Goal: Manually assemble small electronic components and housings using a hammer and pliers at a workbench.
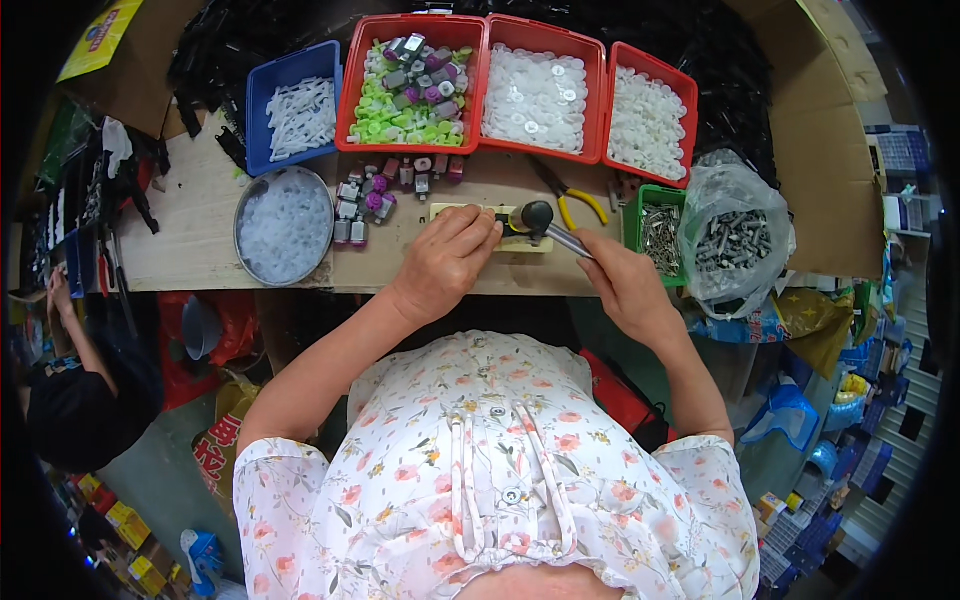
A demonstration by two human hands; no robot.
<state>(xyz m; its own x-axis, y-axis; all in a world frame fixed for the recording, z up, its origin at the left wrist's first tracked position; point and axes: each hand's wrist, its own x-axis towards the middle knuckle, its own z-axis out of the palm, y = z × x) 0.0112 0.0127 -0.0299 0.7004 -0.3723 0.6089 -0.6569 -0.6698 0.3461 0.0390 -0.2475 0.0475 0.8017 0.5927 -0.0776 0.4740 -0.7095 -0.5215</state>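
Note:
My right hand [628,285] is wrapped round the metal handle of a hammer [537,216]. The hammer's black head is over a pale yellow block [533,245] near the table's front edge. From the left, my left hand [448,258] rests on the same block, its fingers pressed together beside the hammer head. Whatever it pinches is hidden by the fingers. Just beyond my left hand lie several small grey and purple motors [364,200]. Pliers [582,207] with yellow handles lie behind the hammer.
A blue bin [252,125] and three red bins [484,90] of small plastic parts line the back. A round metal bowl [240,225] stands left; a green box [630,228] of metal pins and a clear bag [785,245] stand right. Another person [90,400] sits at far left.

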